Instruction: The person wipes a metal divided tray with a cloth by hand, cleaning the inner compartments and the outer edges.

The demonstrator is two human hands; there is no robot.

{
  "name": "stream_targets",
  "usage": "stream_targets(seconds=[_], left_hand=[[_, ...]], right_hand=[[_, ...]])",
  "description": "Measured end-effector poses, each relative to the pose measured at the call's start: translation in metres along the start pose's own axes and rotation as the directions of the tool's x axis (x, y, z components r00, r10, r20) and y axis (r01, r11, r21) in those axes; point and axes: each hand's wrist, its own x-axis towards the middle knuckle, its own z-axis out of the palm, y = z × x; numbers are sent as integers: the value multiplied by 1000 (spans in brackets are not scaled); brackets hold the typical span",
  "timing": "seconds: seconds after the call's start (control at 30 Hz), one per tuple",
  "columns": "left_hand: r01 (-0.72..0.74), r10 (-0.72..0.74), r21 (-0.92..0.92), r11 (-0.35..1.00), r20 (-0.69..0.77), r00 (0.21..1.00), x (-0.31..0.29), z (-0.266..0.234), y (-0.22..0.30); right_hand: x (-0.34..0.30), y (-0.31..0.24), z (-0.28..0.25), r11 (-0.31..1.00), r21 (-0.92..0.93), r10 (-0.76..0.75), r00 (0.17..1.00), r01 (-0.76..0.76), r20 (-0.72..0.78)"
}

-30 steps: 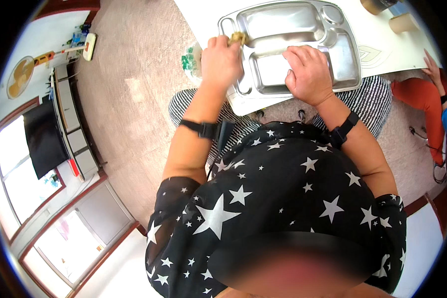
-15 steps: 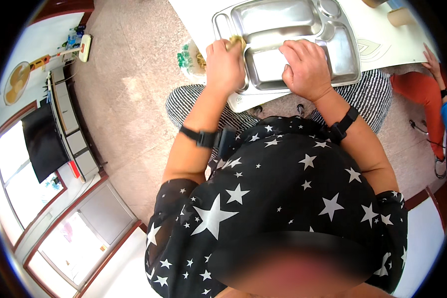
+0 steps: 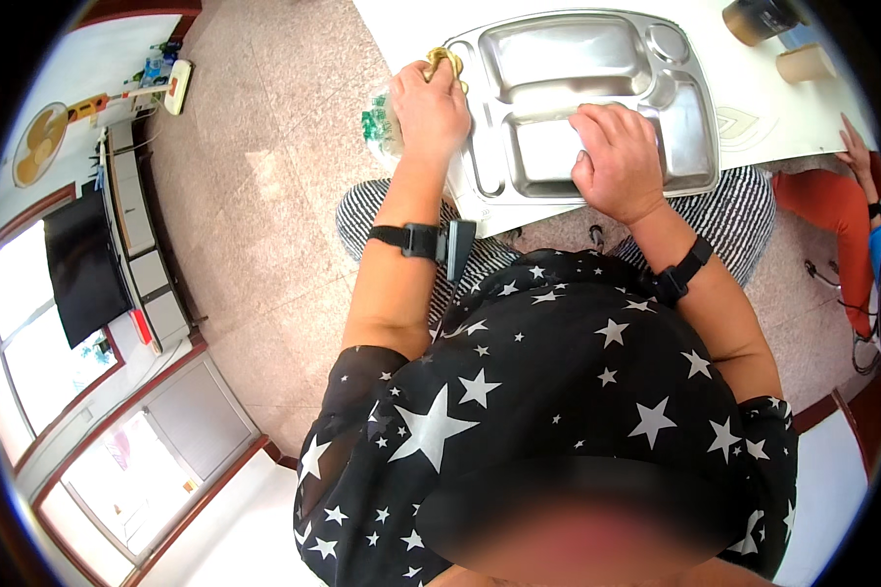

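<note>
A steel compartment tray (image 3: pixel 565 97) lies on the white table (image 3: pixel 754 132) in front of me. My left hand (image 3: pixel 431 112) is at the tray's left edge, its fingers closed on a shiny yellow-gold curled strip (image 3: pixel 444 64) that sticks out past the fingertips. I cannot make out its kind. Over the tray's near middle compartment, my right hand (image 3: pixel 617 161) has its fingers curled together; whether anything is in them is hidden. Partly behind my left hand is a clear bag with green markings (image 3: pixel 377 127).
A dark-lidded brown cup (image 3: pixel 754 22) and a tan cup (image 3: pixel 806 64) stand at the far right. Another person's hand (image 3: pixel 854 147) rests at the table's right edge. My knees in striped trousers (image 3: pixel 739 225) are under the near edge.
My left hand has moved left from over the tray's left compartment to its outer edge, carrying the gold strip. The tray and right hand sit slightly lower and farther right in view.
</note>
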Motion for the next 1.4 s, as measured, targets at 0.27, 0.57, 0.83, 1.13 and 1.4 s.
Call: stream_targets(seconds=[0.27, 0.57, 0.83, 1.13, 1.4], left_hand=[[11, -6, -39, 999, 118, 993, -49, -19, 6], [-26, 26, 23, 999, 23, 999, 9, 8, -17], [378, -343, -244, 893, 174, 923, -23, -33, 7], [-19, 21, -16, 1000, 73, 997, -7, -22, 7], [-83, 83, -61, 995, -6, 997, 13, 5, -19]], right_hand=[[-3, 3, 2, 1000, 13, 9, 1000, -9, 7], [-2, 2, 0, 1000, 9, -8, 1000, 8, 16], [-3, 3, 1, 1000, 9, 6, 1000, -6, -1], [-3, 3, 1, 1000, 18, 4, 1000, -4, -4], [-1, 0, 2, 1000, -18, -5, 1000, 4, -5]])
